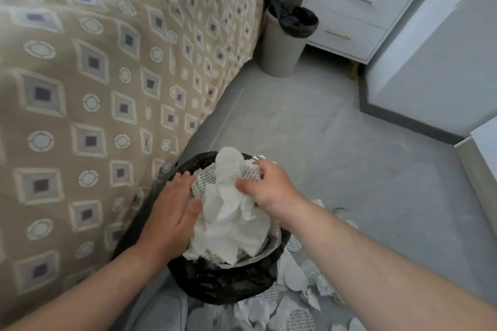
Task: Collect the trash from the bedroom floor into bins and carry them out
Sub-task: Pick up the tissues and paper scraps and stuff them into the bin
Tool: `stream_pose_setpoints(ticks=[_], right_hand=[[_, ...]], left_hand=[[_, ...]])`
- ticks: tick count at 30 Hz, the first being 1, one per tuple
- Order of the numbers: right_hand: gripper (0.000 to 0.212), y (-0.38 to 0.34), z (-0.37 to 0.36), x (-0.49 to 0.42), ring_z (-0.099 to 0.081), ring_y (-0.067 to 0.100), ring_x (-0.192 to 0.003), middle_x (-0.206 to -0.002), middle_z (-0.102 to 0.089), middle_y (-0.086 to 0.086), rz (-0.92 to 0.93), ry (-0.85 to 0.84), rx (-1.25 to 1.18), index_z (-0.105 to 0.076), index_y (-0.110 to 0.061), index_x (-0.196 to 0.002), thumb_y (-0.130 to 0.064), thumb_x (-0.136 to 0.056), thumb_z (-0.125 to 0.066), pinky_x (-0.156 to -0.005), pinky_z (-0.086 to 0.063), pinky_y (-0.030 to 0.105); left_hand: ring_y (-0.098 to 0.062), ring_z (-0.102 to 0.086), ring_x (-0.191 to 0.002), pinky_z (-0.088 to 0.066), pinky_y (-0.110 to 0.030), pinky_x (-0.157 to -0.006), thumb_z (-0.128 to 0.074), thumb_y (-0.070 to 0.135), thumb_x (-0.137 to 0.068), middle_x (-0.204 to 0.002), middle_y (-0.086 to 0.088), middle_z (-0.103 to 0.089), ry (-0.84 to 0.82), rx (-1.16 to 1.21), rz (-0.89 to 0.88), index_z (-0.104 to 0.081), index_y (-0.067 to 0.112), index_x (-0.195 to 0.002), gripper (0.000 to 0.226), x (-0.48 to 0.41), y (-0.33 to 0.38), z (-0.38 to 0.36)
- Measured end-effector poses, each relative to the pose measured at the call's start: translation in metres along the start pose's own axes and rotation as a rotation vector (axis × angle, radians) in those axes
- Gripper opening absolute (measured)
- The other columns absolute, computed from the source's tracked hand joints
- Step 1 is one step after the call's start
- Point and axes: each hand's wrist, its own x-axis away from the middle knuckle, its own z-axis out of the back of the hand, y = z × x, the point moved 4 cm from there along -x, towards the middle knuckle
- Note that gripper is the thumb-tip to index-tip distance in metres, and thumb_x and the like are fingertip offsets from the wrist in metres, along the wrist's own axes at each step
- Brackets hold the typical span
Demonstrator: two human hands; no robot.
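Bin (pixel 215 285): round, lined with a black bag; stands on the grey floor (pixel 309 129) just beside the bed, low in the view; heaped above its rim with white paper

Paper heap (pixel 234 236): crumpled white sheets mixed with a few printed pieces; fills the bin's mouth and rises over it

Left hand (pixel 172 212): laid flat on the heap's left side at the rim; fingers straight and close together, thumb against the paper; grips nothing

Right hand (pixel 269 188): above the bin's far right side; fingers and thumb curled round a paper wad (pixel 228 185), which stands up from the top of the heap

Scraps (pixel 295 277): white and printed bits of paper strewn on the floor, right of the bin and in front of it, some touching its bag

Far bin (pixel 282 45): beige, with a black bag folded over its rim; upright between the bed's corner and the nightstand (pixel 357 8), well apart from the near one

Bed (pixel 94 62): fills the left side; tan cover with a diamond and circle pattern hanging to the floor

Slipper (pixel 166 312): grey, at the bottom edge, left of the scraps
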Motion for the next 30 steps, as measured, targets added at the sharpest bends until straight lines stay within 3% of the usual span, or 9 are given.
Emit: stream_pose_setpoints(ticks=[3,5,7,9,11,13,16,24,30], right_hand=[[0.026,0.016,-0.021,-0.006,-0.062,0.019,-0.092,-0.101,-0.064,0.001,-0.051,-0.089,0.248,-0.055,-0.020,-0.104,-0.016,-0.082,-0.069,-0.083,-0.052,0.034],[0.042,0.025,-0.021,-0.005,-0.059,0.022,-0.105,-0.119,-0.060,0.003,-0.084,-0.109,0.380,-0.050,-0.016,-0.123,-0.024,-0.085,-0.066,-0.086,-0.048,0.030],[0.058,0.025,-0.018,-0.001,-0.051,0.024,-0.119,-0.134,-0.050,0.005,0.026,-0.078,0.597,-0.039,-0.016,-0.136,-0.033,-0.086,-0.064,-0.089,-0.041,0.026],[0.072,0.021,-0.020,0.006,-0.037,0.025,-0.132,-0.147,-0.035,0.006,0.222,-0.037,0.819,-0.026,-0.019,-0.145,-0.042,-0.087,-0.061,-0.102,-0.036,0.031],[0.086,0.021,-0.026,0.010,-0.015,0.028,-0.145,-0.158,-0.014,0.008,0.293,-0.065,0.962,-0.013,-0.024,-0.151,-0.055,-0.085,-0.058,-0.116,-0.022,0.039],[0.098,0.029,-0.035,0.008,0.004,0.028,-0.149,-0.162,0.006,0.006,0.208,-0.180,0.984,0.000,-0.030,-0.152,-0.062,-0.080,-0.059,-0.119,-0.011,0.044],[0.111,0.052,-0.052,-0.001,0.014,0.031,-0.147,-0.160,0.019,0.008,0.035,-0.337,0.942,0.012,-0.034,-0.150,-0.060,-0.075,-0.065,-0.118,-0.011,0.052],[0.108,0.065,-0.059,-0.002,0.006,0.035,-0.148,-0.159,0.016,0.015,-0.004,-0.393,0.889,0.014,-0.033,-0.150,-0.064,-0.078,-0.061,-0.119,-0.013,0.051],[0.071,0.010,0.039,0.066,-0.028,0.018,-0.143,-0.159,-0.023,-0.003,0.295,-0.173,0.806,-0.015,-0.033,-0.151,-0.054,-0.091,-0.046,-0.114,-0.029,0.036]], left_hand=[[0.001,-0.012,-0.139,-0.005,-0.022,-0.116,-0.018,0.056,-0.086,-0.151,0.003,-0.029,0.025,0.024,-0.028,-0.033,0.012,-0.146,0.076,0.004,-0.004,0.001],[-0.002,-0.016,-0.140,-0.006,-0.018,-0.115,-0.020,0.053,-0.088,-0.148,0.005,-0.030,0.036,0.046,-0.055,-0.035,0.011,-0.144,0.073,0.005,-0.006,0.001],[-0.003,-0.019,-0.140,-0.005,-0.014,-0.115,-0.022,0.050,-0.090,-0.148,0.006,-0.031,0.035,0.027,-0.091,-0.037,0.012,-0.143,0.068,0.006,-0.008,0.001],[-0.006,-0.019,-0.141,-0.003,-0.014,-0.115,-0.024,0.047,-0.091,-0.148,0.005,-0.030,0.026,-0.028,-0.134,-0.037,0.012,-0.143,0.064,0.007,-0.010,0.000],[-0.008,-0.019,-0.141,-0.002,-0.017,-0.116,-0.024,0.045,-0.092,-0.149,0.003,-0.031,0.027,-0.067,-0.152,-0.038,0.011,-0.143,0.063,0.007,-0.012,-0.002],[-0.009,-0.018,-0.142,-0.003,-0.020,-0.117,-0.023,0.045,-0.092,-0.151,0.000,-0.031,0.038,-0.081,-0.144,-0.038,0.010,-0.143,0.064,0.006,-0.013,-0.002],[-0.008,-0.014,-0.143,-0.003,-0.025,-0.118,-0.021,0.048,-0.090,-0.154,-0.002,-0.029,0.032,-0.107,-0.114,-0.036,0.012,-0.144,0.067,0.006,-0.014,-0.003],[-0.015,-0.013,-0.146,-0.007,-0.034,-0.119,-0.019,0.054,-0.088,-0.156,-0.007,-0.025,-0.011,-0.175,-0.080,-0.034,0.013,-0.145,0.072,0.005,-0.015,-0.005],[-0.027,-0.023,-0.143,-0.014,-0.043,-0.117,-0.021,0.055,-0.086,-0.153,-0.015,-0.031,-0.051,-0.259,-0.072,-0.038,0.009,-0.143,0.075,-0.009,-0.002,-0.001]])
